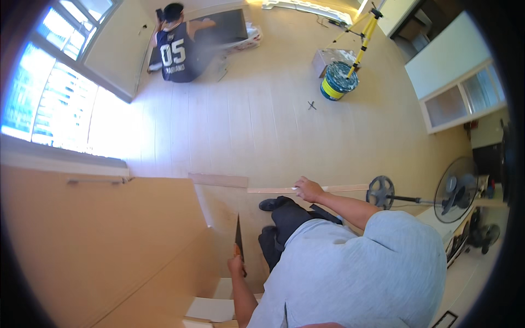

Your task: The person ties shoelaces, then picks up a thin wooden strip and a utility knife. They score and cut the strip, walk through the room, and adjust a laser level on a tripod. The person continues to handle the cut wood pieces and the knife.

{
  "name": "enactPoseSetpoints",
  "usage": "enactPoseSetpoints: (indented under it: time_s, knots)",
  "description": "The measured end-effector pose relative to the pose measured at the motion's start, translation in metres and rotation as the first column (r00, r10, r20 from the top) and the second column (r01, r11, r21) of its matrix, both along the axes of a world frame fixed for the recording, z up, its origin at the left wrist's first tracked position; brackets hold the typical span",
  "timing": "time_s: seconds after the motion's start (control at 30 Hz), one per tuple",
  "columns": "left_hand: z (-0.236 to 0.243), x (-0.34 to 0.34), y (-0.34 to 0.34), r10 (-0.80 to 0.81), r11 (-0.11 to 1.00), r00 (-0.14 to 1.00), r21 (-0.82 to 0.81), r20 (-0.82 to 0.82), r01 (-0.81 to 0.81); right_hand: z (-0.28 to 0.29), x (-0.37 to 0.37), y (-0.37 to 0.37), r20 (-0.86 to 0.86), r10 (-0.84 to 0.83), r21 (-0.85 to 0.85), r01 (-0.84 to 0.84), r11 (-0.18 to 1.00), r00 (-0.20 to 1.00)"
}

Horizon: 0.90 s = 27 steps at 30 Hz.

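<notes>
My left hand (236, 265), low in the view, is closed on the orange-and-black handle of a handsaw (238, 235), whose dark blade points away from me. My right hand (306, 188) is closed on a long, narrow, pale strip (342, 188) lying crosswise in the view. A wider short board (217, 180) is just left of the strip. A large brown panel (104, 229) stands to the left of the saw. My dark trousers and shoes are below the strip.
A co-worker (180, 49) sits at the back left beside a dark sheet (224, 24). A paint bucket (336, 87), a yellow tripod (363, 44) and a cardboard box (322, 60) stand at the back right. A standing fan (454, 188) is at my right, a window (44, 104) at far left.
</notes>
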<state>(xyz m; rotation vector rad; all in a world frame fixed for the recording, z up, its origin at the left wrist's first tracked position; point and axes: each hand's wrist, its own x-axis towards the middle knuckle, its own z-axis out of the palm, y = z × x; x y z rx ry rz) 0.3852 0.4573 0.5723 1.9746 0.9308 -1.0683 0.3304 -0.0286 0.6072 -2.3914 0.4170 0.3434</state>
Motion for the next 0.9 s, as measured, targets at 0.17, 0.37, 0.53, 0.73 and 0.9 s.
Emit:
enactPoseSetpoints:
  time_s: [0.17,0.37,0.53,0.73,0.9]
  knots:
    - [0.019,-0.002,-0.023,-0.352,0.936,0.915,0.095,0.195,0.34,0.0,-0.027,-0.008,0.016,-0.208,0.004,0.208,0.978,0.978]
    - [-0.055,0.039,0.026,-0.897,-0.155,-0.287,0.37,0.335,0.916,0.006,-0.084,0.004,0.01,-0.432,0.016,0.432,0.902,0.902]
    - [-0.069,0.082,0.022,-0.935,0.327,0.314,0.057,0.165,0.943,0.006,-0.142,0.004,-0.159,-0.584,-0.112,0.573,0.812,0.796]
    - [-0.051,0.141,-0.038,-0.953,0.279,0.274,0.021,0.125,0.96,0.005,-0.175,-0.009,-0.19,-0.77,-0.11,0.767,0.633,0.609]
    - [-0.055,0.201,-0.138,-0.985,0.093,0.087,0.035,0.148,0.995,-0.011,-0.166,-0.04,-0.155,-0.893,-0.097,0.893,0.439,0.422]
